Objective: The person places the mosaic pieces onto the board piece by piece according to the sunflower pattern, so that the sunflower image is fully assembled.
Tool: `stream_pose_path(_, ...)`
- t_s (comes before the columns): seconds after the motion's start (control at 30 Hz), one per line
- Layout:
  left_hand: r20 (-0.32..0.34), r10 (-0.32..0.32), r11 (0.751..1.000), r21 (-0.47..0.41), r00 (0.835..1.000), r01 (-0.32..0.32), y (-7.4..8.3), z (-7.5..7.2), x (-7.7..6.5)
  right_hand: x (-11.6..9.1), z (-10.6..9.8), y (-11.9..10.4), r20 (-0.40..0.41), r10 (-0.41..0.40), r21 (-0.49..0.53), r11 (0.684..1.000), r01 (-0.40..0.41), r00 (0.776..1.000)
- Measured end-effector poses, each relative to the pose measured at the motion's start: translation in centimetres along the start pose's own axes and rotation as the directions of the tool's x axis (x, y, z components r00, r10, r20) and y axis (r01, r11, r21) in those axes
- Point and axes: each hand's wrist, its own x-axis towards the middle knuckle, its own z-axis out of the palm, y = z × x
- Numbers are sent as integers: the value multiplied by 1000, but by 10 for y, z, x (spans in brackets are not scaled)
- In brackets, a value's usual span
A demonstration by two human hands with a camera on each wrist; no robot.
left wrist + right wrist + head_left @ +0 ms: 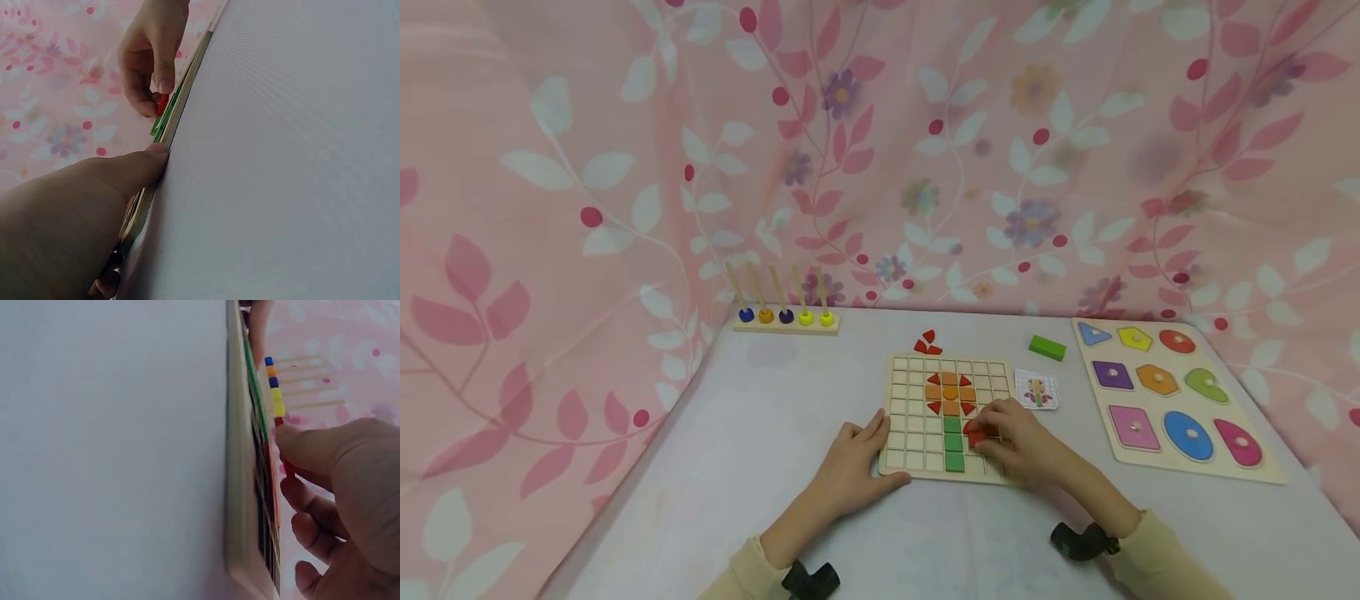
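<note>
My right hand (1017, 437) pinches a small red piece (976, 437) between thumb and fingertips, low over the lower right part of a wooden grid board (906, 421). The red piece (288, 467) stands tilted above the board in the right wrist view; its full shape is hidden. On the board, orange squares (950, 379) surround an orange round piece (951, 392), with red triangular pieces (933, 380) at the corners. Green squares (953, 442) run below them in a column. My left hand (852, 462) rests at the board's lower left corner, fingers extended along the left side and thumb against the front edge.
Loose red pieces (928, 343) lie behind the board. A patterned card (1037, 390) and a green block (1047, 347) are to its right. Farther right lies a knobbed shape puzzle (1150, 408). A peg stand (786, 327) with coloured beads is at the back left, before a floral curtain (880, 167).
</note>
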Motion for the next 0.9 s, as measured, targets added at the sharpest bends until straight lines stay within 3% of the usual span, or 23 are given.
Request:
stream_pose_path(0.13,2,-1,1000,-6,1000,1,-1,0,2,0,3,3,-7,-24,-39,999,23,1000)
stream_pose_path(0.4,1,-5,1000,-15,1000,5,-1,0,1,2,3,11,-79,100,2,995,-100,992)
stream_pose_path(0.67,8,-4,1000,-14,1000,4,-1,0,0,2,8,14,-148,109,8,994,-109,983)
stream_pose_path(0.9,3,-4,1000,-18,1000,4,0,-1,1,-2,-10,9,-192,192,22,981,-191,963)
